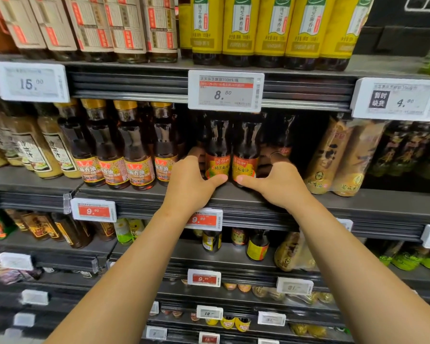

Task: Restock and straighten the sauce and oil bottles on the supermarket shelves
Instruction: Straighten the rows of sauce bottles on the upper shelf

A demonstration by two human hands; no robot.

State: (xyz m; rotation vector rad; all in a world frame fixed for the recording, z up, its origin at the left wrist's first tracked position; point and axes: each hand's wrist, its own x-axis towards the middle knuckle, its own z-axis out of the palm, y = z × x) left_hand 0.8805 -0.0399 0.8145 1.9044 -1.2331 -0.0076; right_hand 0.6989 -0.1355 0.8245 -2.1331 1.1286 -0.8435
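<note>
Two dark bottles at shelf (233,194) front: my left hand (188,184) grips left bottle (217,155), right hand (276,184) grips right bottle (245,157), thumbs across labels.

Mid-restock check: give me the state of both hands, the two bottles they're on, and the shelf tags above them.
left hand: grips the left orange-label bottle, upright
right hand: grips the right orange-label bottle, upright
8.50 price tag: clipped on, straight
4.80 price tag: shows a dark out-of-stock patch
</note>
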